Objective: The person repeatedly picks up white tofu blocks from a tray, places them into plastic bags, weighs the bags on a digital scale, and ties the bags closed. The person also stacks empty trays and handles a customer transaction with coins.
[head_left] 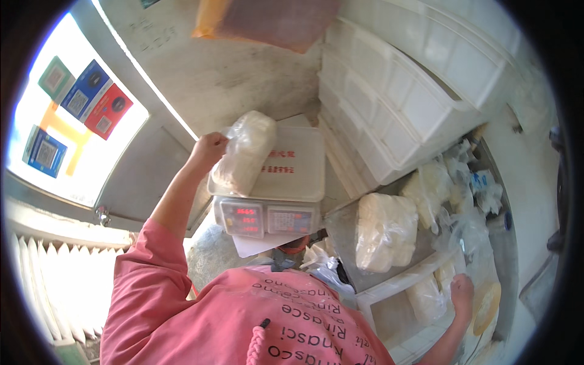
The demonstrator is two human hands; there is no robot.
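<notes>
My left hand [217,144] grips the plastic wrap at the upper left side of a bagged pale block [248,153], which lies on the left part of the pan [296,182] of an electronic scale. Red digits glow on the scale's display [242,219]. At the lower right, my right hand [462,288] is closed at the edge of clear plastic film beside a white crate [397,290]; whether it grips the film is unclear. Inside that crate lies another bagged pale block [426,299]. A larger wrapped pale block [387,232] sits on a metal surface above the crate.
Stacked white plastic crates [388,96] rise at the upper right. More plastic bags [429,187] with pale contents lie along the right side. An orange sheet-like item [264,23] hangs at the top. At left are a bright window bearing printed code cards [76,102] and a radiator-like ribbed white object [59,287].
</notes>
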